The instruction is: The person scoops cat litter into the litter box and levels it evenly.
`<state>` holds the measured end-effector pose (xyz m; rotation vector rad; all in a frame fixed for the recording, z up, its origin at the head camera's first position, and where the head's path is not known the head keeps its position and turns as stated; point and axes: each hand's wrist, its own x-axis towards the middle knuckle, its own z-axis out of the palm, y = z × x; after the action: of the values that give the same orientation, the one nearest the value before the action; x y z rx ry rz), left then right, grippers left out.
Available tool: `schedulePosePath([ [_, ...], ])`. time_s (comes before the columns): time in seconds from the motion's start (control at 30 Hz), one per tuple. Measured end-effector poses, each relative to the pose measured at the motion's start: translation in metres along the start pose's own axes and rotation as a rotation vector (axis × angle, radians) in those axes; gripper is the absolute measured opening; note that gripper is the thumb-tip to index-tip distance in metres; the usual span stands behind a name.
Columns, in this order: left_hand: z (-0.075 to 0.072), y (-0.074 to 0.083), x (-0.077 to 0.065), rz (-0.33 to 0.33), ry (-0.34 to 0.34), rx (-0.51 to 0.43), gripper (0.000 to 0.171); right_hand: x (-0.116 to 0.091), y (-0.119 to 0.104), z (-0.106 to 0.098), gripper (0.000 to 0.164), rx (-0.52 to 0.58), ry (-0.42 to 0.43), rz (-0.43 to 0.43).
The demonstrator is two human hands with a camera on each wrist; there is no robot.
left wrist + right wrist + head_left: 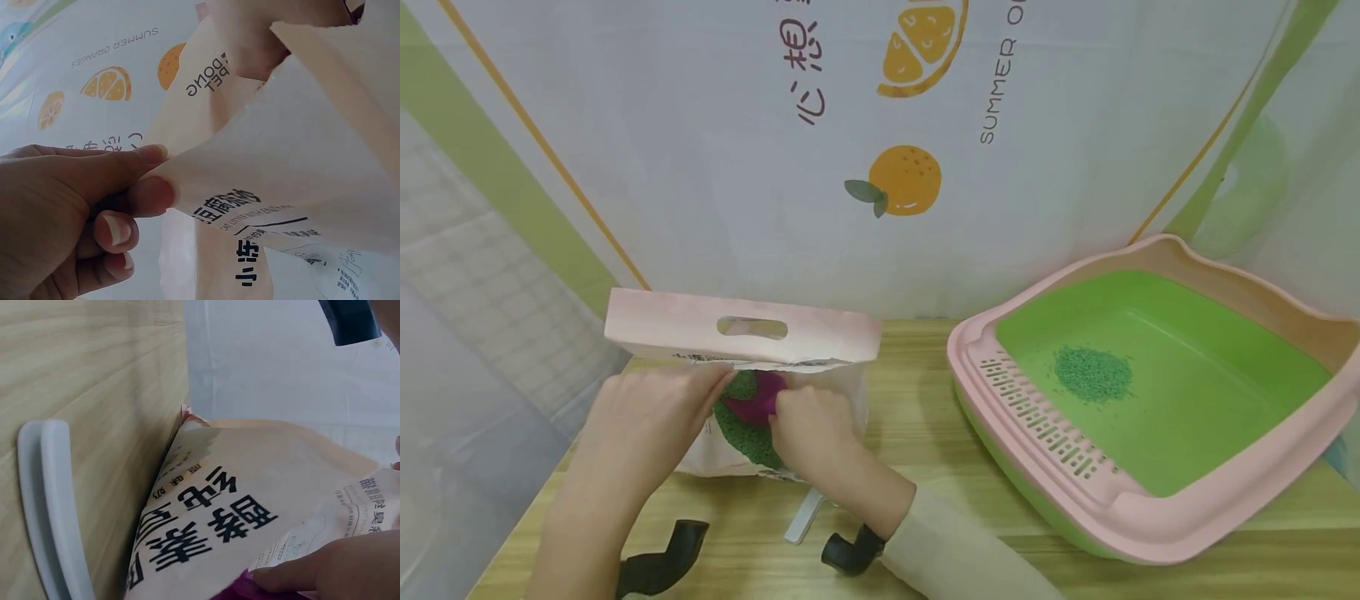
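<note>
A pale paper bag of cat litter (848,387) stands at the left of the table, its top edge with a handle slot folded toward the back. Green litter pellets (747,437) show in its mouth. My left hand (651,408) is at the bag's left side; in the left wrist view its thumb and finger pinch the bag's paper edge (206,181). With my right hand (812,429) I grip a purple scoop (765,398) inside the bag's mouth. Green pellets lie in the scoop. The right wrist view shows only a bit of purple (247,589) below the printed bag wall.
A green litter box with a pink rim (1165,529) stands on the right, a small pile of green pellets (1093,373) on its floor. A grey-white strip-shaped object (805,517) lies on the wooden table before the bag. A printed curtain (737,192) hangs behind.
</note>
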<state>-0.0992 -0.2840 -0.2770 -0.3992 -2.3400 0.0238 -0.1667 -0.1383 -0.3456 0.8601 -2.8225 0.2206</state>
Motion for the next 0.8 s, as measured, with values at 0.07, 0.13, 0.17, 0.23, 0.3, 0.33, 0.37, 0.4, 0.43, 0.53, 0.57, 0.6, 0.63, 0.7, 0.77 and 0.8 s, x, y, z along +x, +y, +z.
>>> schedulePosePath([
  [0.07,0.000,0.000,0.000,0.003,0.005,-0.003,0.065,0.001,0.001,0.002,0.029,0.003,0.011,-0.009],
  [0.13,0.001,0.000,0.000,0.004,0.008,-0.005,0.065,0.002,0.002,0.004,0.032,0.007,0.024,-0.022],
  [0.17,0.001,0.000,0.000,0.004,0.010,-0.007,0.065,0.003,0.002,0.006,0.035,0.004,0.029,-0.029],
  [0.23,0.001,0.000,0.001,0.003,0.011,-0.007,0.065,0.004,0.003,0.008,0.038,-0.002,0.043,-0.034],
  [0.3,0.001,0.000,0.001,-0.001,0.005,-0.006,0.066,0.005,0.003,0.010,0.040,0.000,0.053,-0.035],
  [0.33,0.001,0.000,0.001,-0.003,0.002,-0.006,0.066,0.005,0.003,0.011,0.041,0.003,0.058,-0.037],
  [0.37,0.001,0.000,0.001,-0.003,0.002,-0.006,0.066,0.005,0.003,0.012,0.041,0.004,0.063,-0.038],
  [0.4,0.001,0.000,0.001,-0.003,0.000,-0.005,0.066,0.006,0.003,0.013,0.040,0.012,0.068,-0.038],
  [0.43,0.001,0.000,0.001,-0.004,-0.004,-0.001,0.066,0.006,0.003,0.014,0.039,0.019,0.073,-0.039],
  [0.53,0.001,0.000,0.001,-0.008,-0.005,0.008,0.061,0.007,0.005,0.018,0.033,0.039,0.089,-0.038],
  [0.57,0.001,0.000,0.001,-0.012,-0.005,0.011,0.056,0.007,0.006,0.019,0.031,0.043,0.093,-0.035],
  [0.6,0.001,0.000,0.001,-0.019,-0.008,0.011,0.051,0.007,0.006,0.020,0.030,0.049,0.095,-0.033],
  [0.63,0.001,0.001,0.001,-0.027,-0.009,0.012,0.047,0.007,0.007,0.021,0.029,0.054,0.097,-0.030],
  [0.7,0.000,0.002,0.002,-0.049,-0.012,0.009,0.040,0.007,0.009,0.023,0.029,0.078,0.097,-0.029],
  [0.77,0.000,0.003,0.003,-0.081,-0.015,0.005,0.033,0.006,0.010,0.024,0.032,0.101,0.091,-0.033],
  [0.8,0.000,0.003,0.004,-0.097,-0.017,0.003,0.029,0.005,0.011,0.024,0.031,0.115,0.094,-0.032],
])
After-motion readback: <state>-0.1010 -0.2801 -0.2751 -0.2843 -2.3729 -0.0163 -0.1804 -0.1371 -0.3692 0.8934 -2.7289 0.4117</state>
